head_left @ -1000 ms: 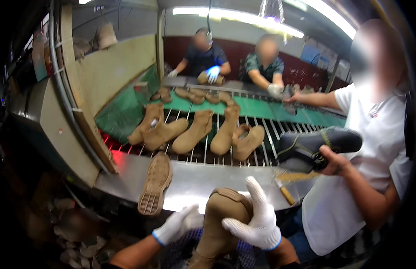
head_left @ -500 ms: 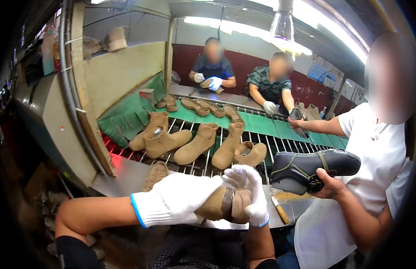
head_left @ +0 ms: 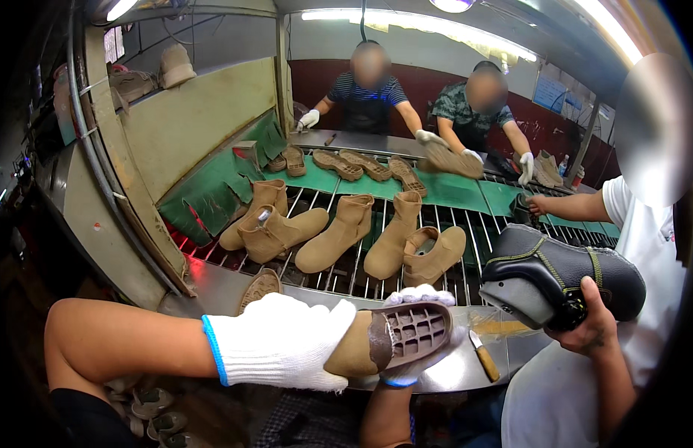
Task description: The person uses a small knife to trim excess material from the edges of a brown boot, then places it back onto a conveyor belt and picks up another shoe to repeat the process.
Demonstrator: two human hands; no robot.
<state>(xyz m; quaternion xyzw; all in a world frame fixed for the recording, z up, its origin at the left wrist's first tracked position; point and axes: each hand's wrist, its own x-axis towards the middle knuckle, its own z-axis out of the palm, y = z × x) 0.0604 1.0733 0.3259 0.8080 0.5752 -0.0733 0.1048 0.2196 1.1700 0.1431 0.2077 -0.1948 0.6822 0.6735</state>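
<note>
The white-gloved left hand [head_left: 283, 340] clasps a tan boot [head_left: 352, 351] at lower centre; the white-gloved right hand [head_left: 412, 370] cups its brown, grid-patterned sole [head_left: 419, 331]. A wooden-handled knife [head_left: 485, 360] lies lower right; more tan boots [head_left: 336, 235] rest on a barred rack [head_left: 475, 246] mid-frame.

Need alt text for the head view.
The wearer's gloved left hand and right hand hold a tan shoe, gridded sole toward the camera. Beyond, tan boots rest on a metal rack; at right, another person holds a black shoe.

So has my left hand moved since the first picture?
Yes: your left hand moved upward in view against the metal bench, partly hiding the loose sole.
</note>
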